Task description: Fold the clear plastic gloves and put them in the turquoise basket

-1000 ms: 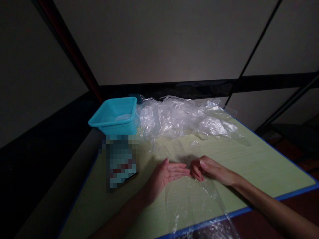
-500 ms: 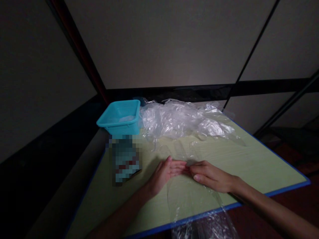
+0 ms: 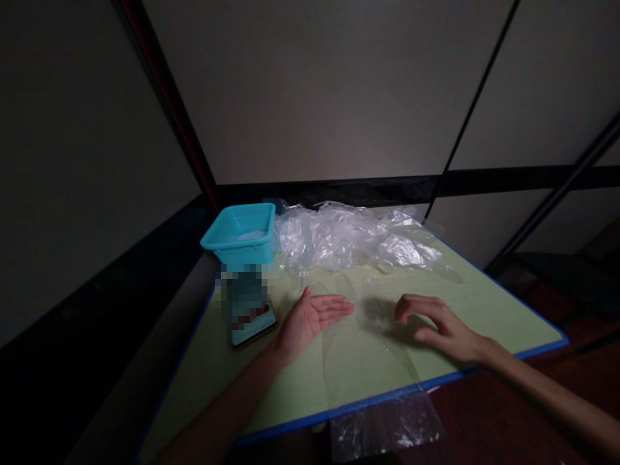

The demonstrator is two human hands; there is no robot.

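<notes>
A clear disposable plastic glove (image 3: 358, 378) lies flat on the table, its finger ends pointing away from me and its wide cuff hanging over the near edge. Above its left side is my left hand (image 3: 310, 320), held on edge with the fingers stretched out and nothing in it. Whether it touches the film I cannot tell. My right hand (image 3: 443, 326) hovers to the right of the glove, empty, with bent fingers and the thumb apart. Beyond both hands lies a crumpled heap of clear plastic (image 3: 349, 236), whose separate pieces cannot be made out.
At the far left corner stands a turquoise plastic basin (image 3: 264, 252) with something whitish inside. A phone-like device (image 3: 254, 328), partly blurred out, lies in front of it. The pale green table (image 3: 494, 316) has a blue edge, and wall panels rise behind it.
My hands, whose fingertips met over the glove, are now apart. The right hand has moved right and lifted with its fingers curled; the left has shifted slightly left. The view has tilted slightly.
</notes>
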